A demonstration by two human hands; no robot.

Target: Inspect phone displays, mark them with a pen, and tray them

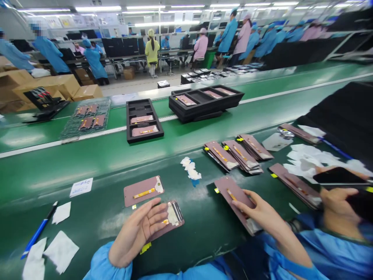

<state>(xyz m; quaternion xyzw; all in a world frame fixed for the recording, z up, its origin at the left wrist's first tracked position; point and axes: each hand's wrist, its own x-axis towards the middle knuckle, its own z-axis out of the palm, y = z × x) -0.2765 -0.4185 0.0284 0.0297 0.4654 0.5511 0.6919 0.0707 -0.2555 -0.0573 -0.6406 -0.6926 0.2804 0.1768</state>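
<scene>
My left hand (140, 229) is open, palm turned up and fingers spread, over a pinkish-brown panel (174, 225) with a grey and white end. Above it lies another such panel (144, 191) with an orange strip. My right hand (258, 208) grips the edges of a pinkish-brown panel (229, 188) between thumb and fingers; its lower end is partly hidden behind the hand. A yellow tab sticks out at that panel's upper left. Stacks of similar panels (241, 155) lie beyond my right hand.
Black trays (145, 135) (204, 111) and a clear tray (84, 130) stand on the green conveyor. White wipes (61, 251) and a blue pen (36, 237) lie left. White scraps (190, 170) are mid-table. At right, a person's hands (338, 202) hold a dark device (339, 175).
</scene>
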